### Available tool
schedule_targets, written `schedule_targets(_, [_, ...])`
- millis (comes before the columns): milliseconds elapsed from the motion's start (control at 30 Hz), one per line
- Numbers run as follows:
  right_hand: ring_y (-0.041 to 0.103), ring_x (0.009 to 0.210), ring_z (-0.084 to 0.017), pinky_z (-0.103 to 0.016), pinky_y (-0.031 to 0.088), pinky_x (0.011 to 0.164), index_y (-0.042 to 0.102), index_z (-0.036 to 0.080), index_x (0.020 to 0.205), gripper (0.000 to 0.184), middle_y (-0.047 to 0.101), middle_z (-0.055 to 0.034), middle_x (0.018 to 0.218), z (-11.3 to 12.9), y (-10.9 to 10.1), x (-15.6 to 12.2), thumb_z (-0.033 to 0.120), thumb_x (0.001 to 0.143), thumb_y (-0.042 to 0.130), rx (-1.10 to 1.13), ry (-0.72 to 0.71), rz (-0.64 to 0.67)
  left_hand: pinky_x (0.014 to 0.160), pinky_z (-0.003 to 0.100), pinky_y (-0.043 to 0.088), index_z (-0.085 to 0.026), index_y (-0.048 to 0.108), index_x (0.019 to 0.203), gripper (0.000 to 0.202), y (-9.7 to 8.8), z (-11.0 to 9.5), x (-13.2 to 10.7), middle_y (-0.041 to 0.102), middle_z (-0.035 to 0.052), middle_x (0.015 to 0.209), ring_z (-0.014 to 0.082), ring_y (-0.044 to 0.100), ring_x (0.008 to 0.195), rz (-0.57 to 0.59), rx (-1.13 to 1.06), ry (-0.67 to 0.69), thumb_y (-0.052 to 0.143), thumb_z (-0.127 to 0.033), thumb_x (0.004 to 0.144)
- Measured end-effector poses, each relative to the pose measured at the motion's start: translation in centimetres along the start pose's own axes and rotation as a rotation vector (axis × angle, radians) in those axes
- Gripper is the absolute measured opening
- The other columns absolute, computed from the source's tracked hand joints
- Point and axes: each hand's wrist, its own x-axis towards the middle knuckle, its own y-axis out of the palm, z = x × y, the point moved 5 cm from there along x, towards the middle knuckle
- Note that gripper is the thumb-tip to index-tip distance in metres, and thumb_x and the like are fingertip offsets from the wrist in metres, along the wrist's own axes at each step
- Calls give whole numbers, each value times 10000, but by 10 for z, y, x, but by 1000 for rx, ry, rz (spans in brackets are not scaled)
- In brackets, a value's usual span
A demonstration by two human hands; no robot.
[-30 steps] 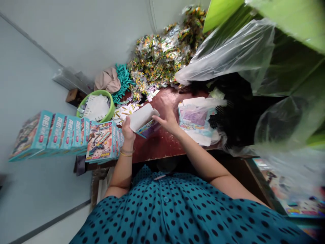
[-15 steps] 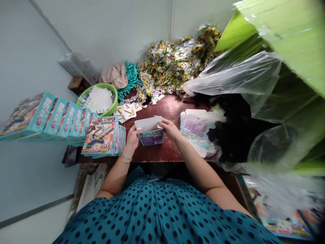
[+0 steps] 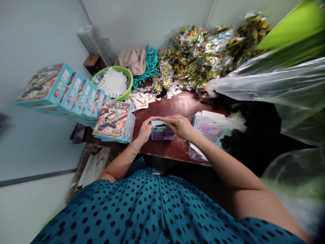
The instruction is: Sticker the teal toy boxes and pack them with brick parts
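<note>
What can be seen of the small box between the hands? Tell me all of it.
The box is a small, oblong cardboard carton with teal edges and a purple and blue printed front that faces the person. Its print is too small to read. It stands on its long side on the dark red-brown table, near the front edge, with its pale top flap folded down. The left hand grips its left end, and the right hand lies across its top with fingers stretched out.

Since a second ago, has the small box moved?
Yes: the small box came down toward the table's near edge, beside the DIY box stack, left hand and right hand on it.
</note>
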Motion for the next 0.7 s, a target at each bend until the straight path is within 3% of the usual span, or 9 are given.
schedule_targets(133, [702, 1072, -262, -427, 495, 925, 673, 264, 1359, 405, 729, -91, 1289, 2, -3, -1, 372, 1063, 419, -66, 37, -15, 1109, 471, 469, -223, 717, 1220, 371, -2, -7, -13, 730, 92, 1230, 272, 644, 1228, 13, -9, 170, 546, -385, 933])
schedule_targets(233, [673, 1147, -260, -434, 475, 975, 629, 262, 1407, 429, 688, -100, 1360, 4, -4, -10, 371, 1073, 383, -121, -28, 63, 1188, 497, 395, -238, 726, 1197, 410, -8, -13, -28, 673, 113, 1337, 287, 584, 1323, 19, 194, 323, 566, -525, 952])
schedule_targets(333, [532, 1365, -301, -507, 376, 1129, 535, 294, 1491, 474, 560, -96, 1520, 7, -1, -23, 439, 1049, 447, -157, -122, 145, 1191, 496, 402, -254, 758, 1095, 309, -13, -12, -36, 657, 117, 1371, 281, 588, 1332, 138, 463, 392, 701, -482, 895])
schedule_targets(467, [401, 1476, -321, -569, 245, 1225, 469, 306, 1532, 496, 476, -84, 1589, 4, 1, -33, 365, 1039, 468, -194, -100, 125, 1181, 491, 420, -269, 723, 1174, 290, -21, -3, -33, 608, 114, 1446, 265, 551, 1383, 211, 587, 459, 667, -415, 930])
schedule_targets(533, [343, 1513, -329, -578, 232, 1241, 385, 278, 1577, 573, 414, -110, 1622, 7, 2, -35, 367, 1022, 495, -178, -15, 8, 1184, 486, 412, -245, 644, 1314, 460, -23, 8, -30, 567, 145, 1486, 283, 522, 1408, 137, 601, 421, 717, -404, 888])
schedule_targets(600, [236, 1560, -353, -597, 238, 1246, 250, 228, 1622, 731, 285, -163, 1670, 14, 7, -41, 429, 986, 547, -137, 156, -244, 1180, 498, 410, -207, 521, 1446, 671, -22, 25, -32, 546, 185, 1492, 309, 530, 1395, -1, 592, 351, 758, -394, 847])
schedule_targets(667, [168, 1581, -369, -604, 278, 1234, 114, 181, 1640, 885, 169, -217, 1688, 25, 24, -54, 481, 951, 581, -45, 330, -482, 1184, 518, 395, -192, 459, 1491, 731, -15, 42, -44, 549, 198, 1476, 328, 534, 1385, -125, 583, 305, 751, -378, 848])
schedule_targets(700, [184, 1578, -374, -603, 307, 1222, 68, 165, 1640, 951, 156, -238, 1683, 31, 37, -60, 503, 930, 603, 21, 388, -533, 1196, 524, 378, -197, 462, 1489, 716, -8, 50, -53, 547, 194, 1474, 335, 515, 1400, -142, 588, 302, 743, -364, 852])
